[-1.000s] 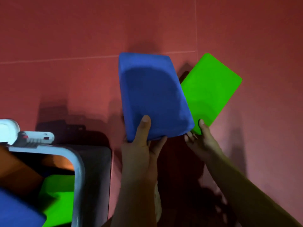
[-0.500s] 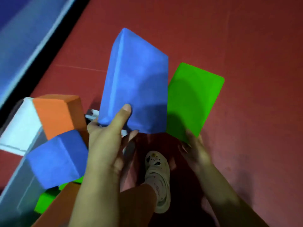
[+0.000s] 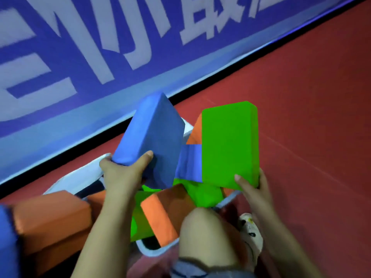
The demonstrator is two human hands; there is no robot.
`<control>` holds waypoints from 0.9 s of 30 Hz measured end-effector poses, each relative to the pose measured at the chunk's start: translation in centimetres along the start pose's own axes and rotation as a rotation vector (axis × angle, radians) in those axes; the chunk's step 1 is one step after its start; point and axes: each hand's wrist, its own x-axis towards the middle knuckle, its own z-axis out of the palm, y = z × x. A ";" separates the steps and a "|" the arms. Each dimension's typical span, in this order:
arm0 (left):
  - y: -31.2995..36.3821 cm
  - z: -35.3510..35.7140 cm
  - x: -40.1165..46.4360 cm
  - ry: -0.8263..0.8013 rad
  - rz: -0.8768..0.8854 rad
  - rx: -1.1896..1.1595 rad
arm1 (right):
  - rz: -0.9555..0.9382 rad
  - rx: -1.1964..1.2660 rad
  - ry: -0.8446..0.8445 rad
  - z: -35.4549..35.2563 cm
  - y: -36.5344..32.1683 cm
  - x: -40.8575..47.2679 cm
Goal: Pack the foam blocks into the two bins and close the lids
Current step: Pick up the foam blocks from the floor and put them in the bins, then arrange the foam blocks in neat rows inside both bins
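Red floor (image 3: 301, 97) meets a blue banner (image 3: 80, 57). Both forearms reach forward over the bin (image 3: 80, 175) of blocks: left hand (image 3: 122, 173) grips a tilted blue block (image 3: 152, 137), right hand (image 3: 253, 187) holds an upright green block (image 3: 228, 143).

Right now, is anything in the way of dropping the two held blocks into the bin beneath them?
Yes. The bin already holds loose blocks: a tilted orange block, green ones and a blue one lie right under the blue block in the left hand and the green block in the right hand.
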 end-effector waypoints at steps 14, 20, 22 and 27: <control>-5.5 -1.0 -0.1 -0.356 -0.295 0.335 | -0.067 -1.220 -0.539 12.4 -1.8 -1.5; -5.8 -4.7 0.8 -0.311 -0.326 0.088 | -0.153 -1.367 -0.537 15.1 -3.3 -1.9; -5.5 -6.4 1.1 -0.284 -0.299 0.027 | -0.168 -1.351 -0.551 16.6 -4.0 -3.1; -3.6 -12.4 0.6 -0.248 -0.158 -0.086 | -0.299 -1.235 -0.705 22.0 -5.2 -8.5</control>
